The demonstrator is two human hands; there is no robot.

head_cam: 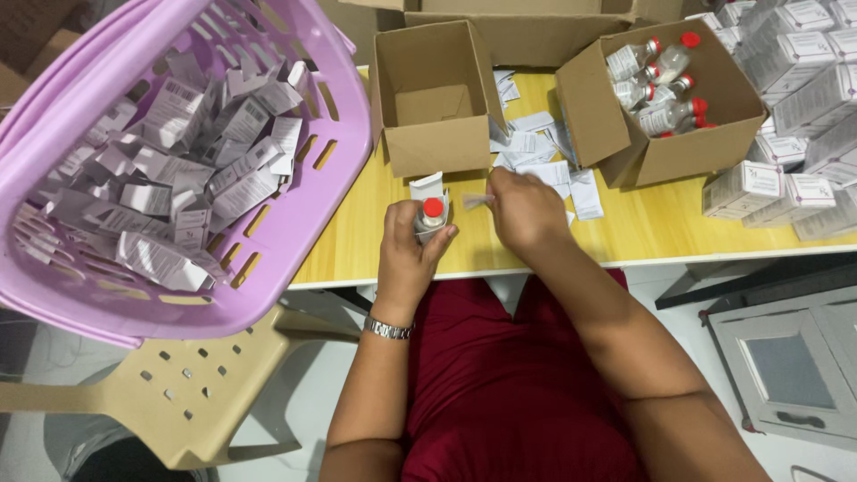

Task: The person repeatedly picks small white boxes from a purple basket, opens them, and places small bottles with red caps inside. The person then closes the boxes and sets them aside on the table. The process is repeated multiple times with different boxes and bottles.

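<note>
Yellow table (pixel 643 228); left hand (pixel 406 259) clamped around red-capped vial (pixel 431 217), right hand (pixel 525 210) pinching leaflet (pixel 476 200).

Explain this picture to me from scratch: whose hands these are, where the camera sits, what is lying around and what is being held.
There is no machine here, only a person's two bare hands. The single camera sits on that person's head and looks down past a red lap. The left hand, with a wristwatch, grips a small bottle with a red cap, still partly in its opened white carton. The right hand pinches a small folded paper. On the yellow table stand an empty cardboard box, a second box holding red-capped bottles, loose paper leaflets and stacked white cartons. A purple basket of flattened cartons rests on a beige chair.
</note>
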